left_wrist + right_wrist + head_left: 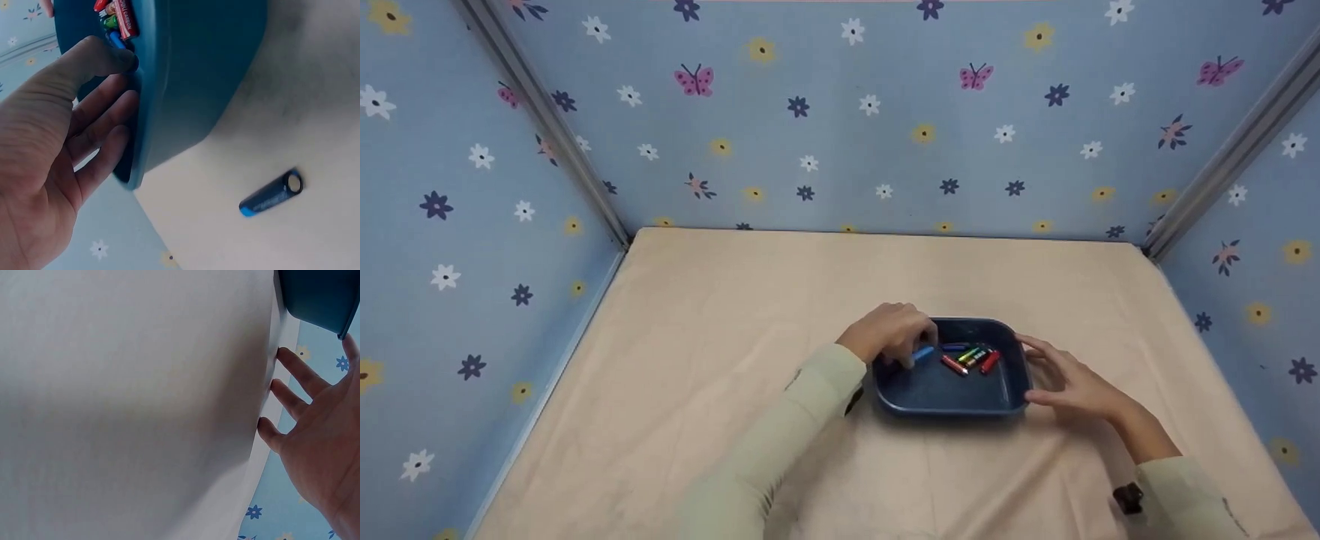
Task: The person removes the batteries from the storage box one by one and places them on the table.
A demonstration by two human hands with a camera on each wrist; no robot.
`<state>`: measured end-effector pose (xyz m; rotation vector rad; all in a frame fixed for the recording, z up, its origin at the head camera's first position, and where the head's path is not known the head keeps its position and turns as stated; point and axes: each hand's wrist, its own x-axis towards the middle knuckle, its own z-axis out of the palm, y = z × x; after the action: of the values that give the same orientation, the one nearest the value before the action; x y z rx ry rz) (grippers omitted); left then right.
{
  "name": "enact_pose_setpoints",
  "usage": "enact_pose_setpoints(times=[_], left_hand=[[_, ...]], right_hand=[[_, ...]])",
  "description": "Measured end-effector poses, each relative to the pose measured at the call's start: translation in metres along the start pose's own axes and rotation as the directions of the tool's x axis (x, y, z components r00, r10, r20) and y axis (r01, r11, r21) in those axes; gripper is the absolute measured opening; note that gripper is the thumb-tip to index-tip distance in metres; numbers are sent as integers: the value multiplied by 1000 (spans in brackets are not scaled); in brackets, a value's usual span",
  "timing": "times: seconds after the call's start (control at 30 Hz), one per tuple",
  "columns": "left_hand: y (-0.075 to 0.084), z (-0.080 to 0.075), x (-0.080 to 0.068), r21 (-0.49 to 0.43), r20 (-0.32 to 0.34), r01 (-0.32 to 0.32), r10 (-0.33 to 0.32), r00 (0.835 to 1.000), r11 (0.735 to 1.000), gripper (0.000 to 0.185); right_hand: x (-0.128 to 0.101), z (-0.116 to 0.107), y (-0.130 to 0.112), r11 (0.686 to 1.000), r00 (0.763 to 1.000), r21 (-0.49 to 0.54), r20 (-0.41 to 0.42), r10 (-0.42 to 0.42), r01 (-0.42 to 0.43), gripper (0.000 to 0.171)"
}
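Note:
A dark blue tray [945, 401] stands on the cloth-covered table. My left hand [892, 334] reaches over its left end, and thumb and fingers pinch a blue battery [922, 353] inside. In the left wrist view the thumb hides most of that battery. Red, green and dark blue batteries lie loosely in the tray, among them a red battery [990, 362] and a red-and-white battery [126, 18]. At the tray's right end, my right hand [1076, 386] rests its spread fingers and thumb against the wall. In the right wrist view its fingers look straight and hold nothing.
On the cloth outside the tray lies a black-and-blue battery [271, 192], near the left hand. Flower-patterned panels [840, 127] enclose the table at the back and both sides, joined by grey metal posts [1222, 142].

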<state>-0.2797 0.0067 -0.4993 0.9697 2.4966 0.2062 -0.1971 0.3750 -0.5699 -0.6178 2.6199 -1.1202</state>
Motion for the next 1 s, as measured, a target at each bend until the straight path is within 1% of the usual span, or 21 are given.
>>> enact_pose_setpoints(times=[0.13, 0.23, 0.4, 0.57, 0.7, 0.8, 0.9, 1.0], left_hand=[[-6, -6, -7, 31, -36, -6, 7, 999, 999, 48], [-12, -10, -12, 35, -53, -1, 3, 999, 999, 49], [-23, -13, -23, -12, -84, 30, -31, 996, 999, 50], [-34, -16, -34, -58, -122, 29, -36, 992, 998, 50], [-41, -19, -42, -75, -135, 37, -47, 990, 996, 51], [-47, -21, -48, -101, -144, 56, -70, 987, 993, 53], [-54, -22, -54, -109, -161, 73, -90, 983, 991, 54], [-60, -22, -60, -93, -166, 94, -109, 980, 991, 55]], right_hand=[[1, -1, 1, 999, 1000, 16, 4, -28, 28, 93], [1, 0, 2, 999, 999, 11, -1, -35, 35, 93], [1, 0, 3, 999, 999, 8, 1, -37, 37, 91], [1, 0, 2, 1000, 1000, 6, -3, -29, 29, 91], [1, 0, 2, 1000, 1000, 0, -5, -30, 30, 92], [1, 0, 2, 999, 999, 4, -8, -33, 33, 93], [1, 0, 2, 999, 999, 12, -11, -32, 33, 94], [1, 0, 2, 999, 1000, 20, -5, -26, 26, 96]])
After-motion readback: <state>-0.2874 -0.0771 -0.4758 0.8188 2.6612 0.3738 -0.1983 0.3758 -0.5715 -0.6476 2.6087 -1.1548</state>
